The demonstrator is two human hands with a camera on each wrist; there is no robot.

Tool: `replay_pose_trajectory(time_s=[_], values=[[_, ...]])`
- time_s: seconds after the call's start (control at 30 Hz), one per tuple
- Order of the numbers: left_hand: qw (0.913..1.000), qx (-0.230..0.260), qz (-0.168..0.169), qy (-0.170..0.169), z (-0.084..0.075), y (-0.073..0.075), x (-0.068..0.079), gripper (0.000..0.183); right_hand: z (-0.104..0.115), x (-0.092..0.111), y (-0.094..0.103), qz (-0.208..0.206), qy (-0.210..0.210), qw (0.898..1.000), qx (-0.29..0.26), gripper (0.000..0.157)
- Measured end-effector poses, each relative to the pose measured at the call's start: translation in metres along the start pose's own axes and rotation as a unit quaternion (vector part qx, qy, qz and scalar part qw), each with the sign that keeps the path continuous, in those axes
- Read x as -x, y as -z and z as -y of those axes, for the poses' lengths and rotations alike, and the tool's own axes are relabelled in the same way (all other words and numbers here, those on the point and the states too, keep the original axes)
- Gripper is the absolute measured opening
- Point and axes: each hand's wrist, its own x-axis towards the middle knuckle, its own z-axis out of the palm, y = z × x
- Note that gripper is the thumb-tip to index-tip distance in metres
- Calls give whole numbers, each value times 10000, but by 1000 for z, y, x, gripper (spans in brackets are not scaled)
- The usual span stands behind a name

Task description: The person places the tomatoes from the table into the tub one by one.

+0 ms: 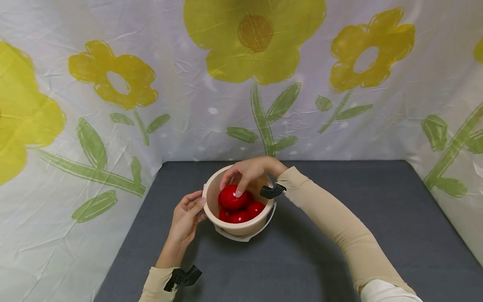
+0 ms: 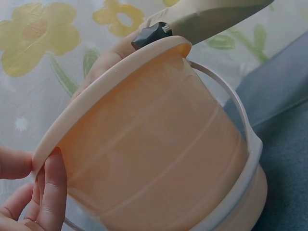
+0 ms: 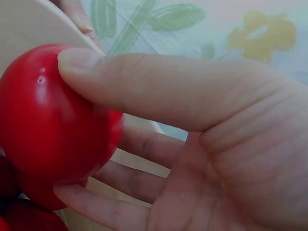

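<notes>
A cream plastic bucket (image 1: pixel 245 228) stands on the dark table, with several shiny red balls (image 1: pixel 255 209) inside. My left hand (image 1: pixel 185 220) pinches the bucket's rim on its left side, thumb and fingers on either side of the lip, as the left wrist view shows close up. Reaching over from the right, my right hand (image 1: pixel 250 171) grips one red ball (image 1: pixel 232 198) inside the bucket's mouth. In the right wrist view the thumb presses on that ball (image 3: pixel 48 115), which has a tiny hole, and the fingers curl behind it. Other balls lie beneath it, partly hidden.
A pale carrying handle (image 2: pixel 240 106) hangs down the bucket's near side. Dark grey cloth covers the table (image 1: pixel 302 268). White curtains with yellow flowers (image 1: pixel 211 109) close in the back and both sides.
</notes>
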Motion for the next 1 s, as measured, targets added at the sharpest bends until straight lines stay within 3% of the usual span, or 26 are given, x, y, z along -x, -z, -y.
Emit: replay_pose_trajectory(time_s=[0.8,0.9,1.0], values=[[10000,-14,31,30,-2,2,2,30,3,7,-2,-226,305,9991,-212,54],[9996,-276,81,53,-5,4,1,33,7,17,-1,-508,441,9975,-238,53],[9930,-1144,121,-261,-11,6,1,39,16,33,2,-952,662,9932,-104,52]])
